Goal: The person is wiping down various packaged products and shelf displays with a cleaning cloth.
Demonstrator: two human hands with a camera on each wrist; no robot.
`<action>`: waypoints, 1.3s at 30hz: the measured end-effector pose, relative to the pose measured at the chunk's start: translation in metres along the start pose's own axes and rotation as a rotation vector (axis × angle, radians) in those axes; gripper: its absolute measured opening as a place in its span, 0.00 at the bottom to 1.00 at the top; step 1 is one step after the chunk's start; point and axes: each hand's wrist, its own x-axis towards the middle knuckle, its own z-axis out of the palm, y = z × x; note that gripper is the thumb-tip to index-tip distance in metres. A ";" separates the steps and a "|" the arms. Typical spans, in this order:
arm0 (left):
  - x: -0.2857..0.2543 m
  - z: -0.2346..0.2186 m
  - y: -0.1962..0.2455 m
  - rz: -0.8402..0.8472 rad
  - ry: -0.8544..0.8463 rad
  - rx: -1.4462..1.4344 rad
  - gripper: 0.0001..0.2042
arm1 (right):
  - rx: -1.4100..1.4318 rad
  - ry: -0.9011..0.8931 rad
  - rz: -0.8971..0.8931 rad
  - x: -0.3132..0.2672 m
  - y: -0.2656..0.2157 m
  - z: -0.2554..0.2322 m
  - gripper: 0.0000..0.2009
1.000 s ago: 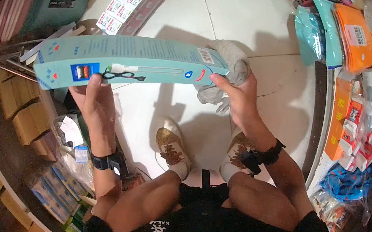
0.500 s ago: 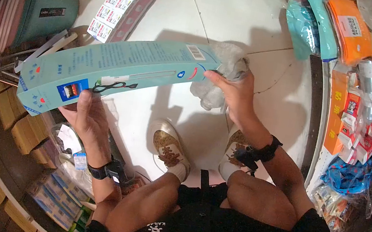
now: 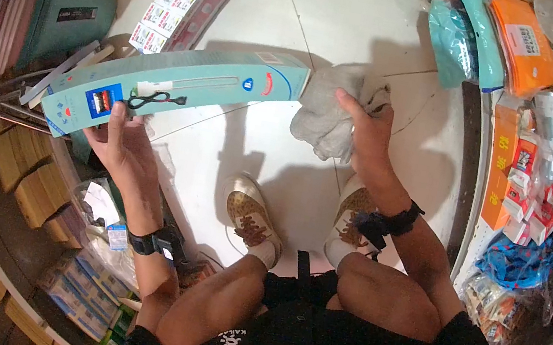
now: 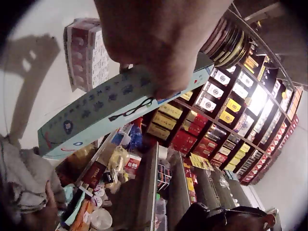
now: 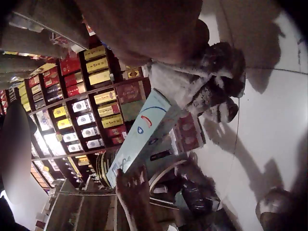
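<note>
A long light-green cardboard box (image 3: 211,85), printed with a black cable, a small battery picture and a barcode, spans the space above the floor in the head view. My left hand (image 3: 126,155) grips its left end, thumb on the printed front and fingers underneath. Just off the box's right end, my right hand (image 3: 372,137) holds a crumpled grey cloth (image 3: 327,111), the thumb pressed on top of it. In the left wrist view, the cloth (image 4: 29,178) hangs beside the box's far end. The right wrist view shows the cloth (image 5: 192,86) bunched below the right hand (image 5: 144,29).
A block of small white-and-pink packs (image 3: 177,2) stands on the tiled floor (image 3: 348,9) ahead. Left, a green bin (image 3: 72,18) stands above a shelf of brown boxes (image 3: 44,185). Orange packs (image 3: 521,42) and other wrapped goods line the right shelf.
The right hand and its cloth have come away from the box's right end. The box has turned, showing less of its top face, and its left end has dipped, then risen.
</note>
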 end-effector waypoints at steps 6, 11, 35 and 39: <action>0.005 0.004 0.004 0.061 0.000 0.025 0.24 | 0.018 -0.054 0.109 0.007 0.004 -0.016 0.19; 0.010 -0.007 0.000 0.026 0.000 -0.009 0.28 | 0.028 -0.065 0.188 0.012 0.013 -0.024 0.22; -0.013 -0.050 -0.027 -0.015 0.116 0.378 0.45 | -0.983 -0.705 -0.777 0.049 -0.091 0.164 0.24; -0.033 -0.076 -0.045 -0.162 0.152 0.260 0.44 | -0.990 -1.064 -0.964 -0.021 -0.084 0.265 0.24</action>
